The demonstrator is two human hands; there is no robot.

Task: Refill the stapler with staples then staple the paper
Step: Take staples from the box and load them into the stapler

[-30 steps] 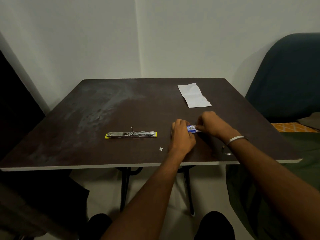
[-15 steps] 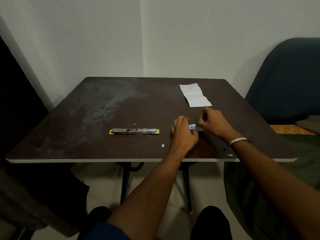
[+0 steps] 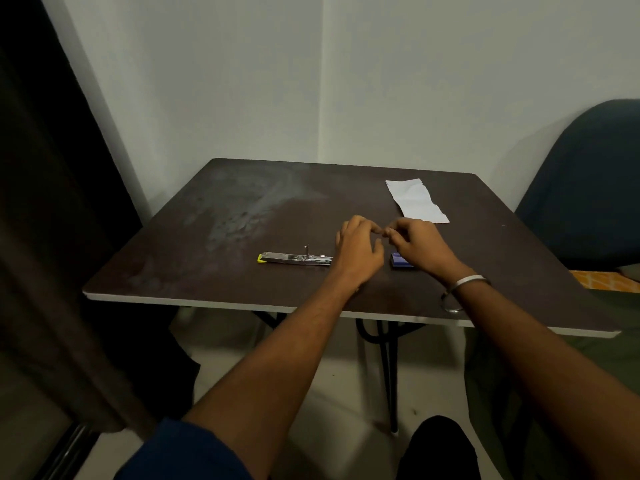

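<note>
Dark brown square table [image 3: 214, 271] with a pale edge band and a dusty, greyish smear across its upper-left area fills the middle of the frame. Long, flat metal stapler [image 3: 294, 259], opened out in a line with a yellow plastic tip at its left end and a small upright pin mid-length, lies at centre, its right end hidden behind the left hand [image 3: 358, 249]. Small blue rectangular staple box [image 3: 401, 260] sits on the table just right of centre, partly covered by the right hand [image 3: 419, 245]. Both hands are raised above the surface, fingertips meeting in a pinch between them; whether a strip of staples is held there is too small to tell. Smooth silver metal bangle [image 3: 471, 281] circles the right wrist. White rectangular paper strip [image 3: 415, 201], slightly creased with a ragged top edge, lies flat at upper right of the tabletop, apart from both hands.
</note>
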